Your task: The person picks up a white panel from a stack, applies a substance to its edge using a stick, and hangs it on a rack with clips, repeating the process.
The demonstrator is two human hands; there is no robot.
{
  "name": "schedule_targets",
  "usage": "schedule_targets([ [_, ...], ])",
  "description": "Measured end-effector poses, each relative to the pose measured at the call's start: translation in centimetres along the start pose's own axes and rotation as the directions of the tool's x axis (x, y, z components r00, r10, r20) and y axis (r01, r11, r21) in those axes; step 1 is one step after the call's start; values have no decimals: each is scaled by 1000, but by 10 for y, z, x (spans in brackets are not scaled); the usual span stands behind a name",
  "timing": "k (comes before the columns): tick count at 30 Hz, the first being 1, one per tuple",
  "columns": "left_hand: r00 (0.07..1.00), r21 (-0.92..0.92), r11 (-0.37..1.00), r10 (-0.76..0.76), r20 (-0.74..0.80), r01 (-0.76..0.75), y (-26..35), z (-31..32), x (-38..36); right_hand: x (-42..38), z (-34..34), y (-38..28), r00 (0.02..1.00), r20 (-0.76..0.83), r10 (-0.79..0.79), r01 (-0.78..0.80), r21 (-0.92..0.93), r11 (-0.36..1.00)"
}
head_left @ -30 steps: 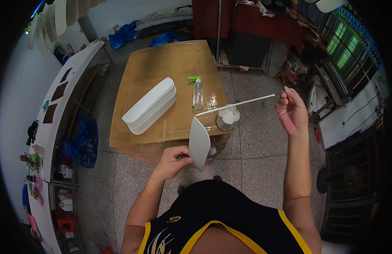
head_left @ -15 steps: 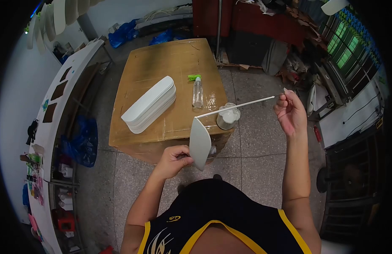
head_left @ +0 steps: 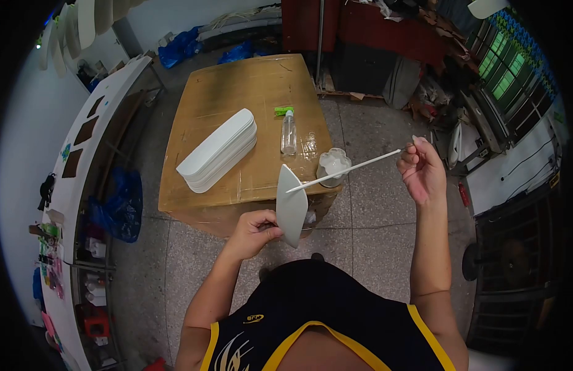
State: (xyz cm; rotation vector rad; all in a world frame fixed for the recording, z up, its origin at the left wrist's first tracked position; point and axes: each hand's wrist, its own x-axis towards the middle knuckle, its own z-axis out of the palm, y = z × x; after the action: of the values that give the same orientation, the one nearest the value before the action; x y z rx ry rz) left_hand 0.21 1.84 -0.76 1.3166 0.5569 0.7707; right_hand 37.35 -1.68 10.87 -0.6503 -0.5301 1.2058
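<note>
My left hand (head_left: pixel 257 233) is closed on the lower left edge of a white oblong sheet (head_left: pixel 291 213) with rounded ends, holding it upright in front of the box. In my right hand (head_left: pixel 424 167), raised on the right, the fingertips pinch the end of a long thin white stick (head_left: pixel 354 168). The stick's far end lies against the face of the sheet, near its upper part. Behind the stick, a white scalloped cup (head_left: pixel 333 162) with pale contents sits at the box's right corner. A stack of similar white sheets (head_left: pixel 218 153) lies on the box.
The large cardboard box (head_left: pixel 249 80) serves as a work surface. A clear bottle (head_left: pixel 289 137) lies on it with a green clip-like thing (head_left: pixel 284 111) at its top. A long white table (head_left: pixel 64 204) stands at the left, and a dark fan (head_left: pixel 515 263) at the right.
The stick's far end has moved from the sheet's top corner down onto its face. My right hand has shifted slightly down and left; my left hand stays nearly still.
</note>
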Motion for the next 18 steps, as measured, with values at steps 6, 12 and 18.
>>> schedule_targets([
  [6,1000,-22,1000,-15,-19,14,1,3,0,-10,3,10,1000,-2,12,-12,-16,1000],
  [12,999,-10,999,-30,-24,30,6,5,0,-20,4,35,999,10,37,-37,-53,998],
  [18,1000,-243,970,12,-19,-16,4,10,6,-41,4,73,996,13,93,-92,-65,994],
])
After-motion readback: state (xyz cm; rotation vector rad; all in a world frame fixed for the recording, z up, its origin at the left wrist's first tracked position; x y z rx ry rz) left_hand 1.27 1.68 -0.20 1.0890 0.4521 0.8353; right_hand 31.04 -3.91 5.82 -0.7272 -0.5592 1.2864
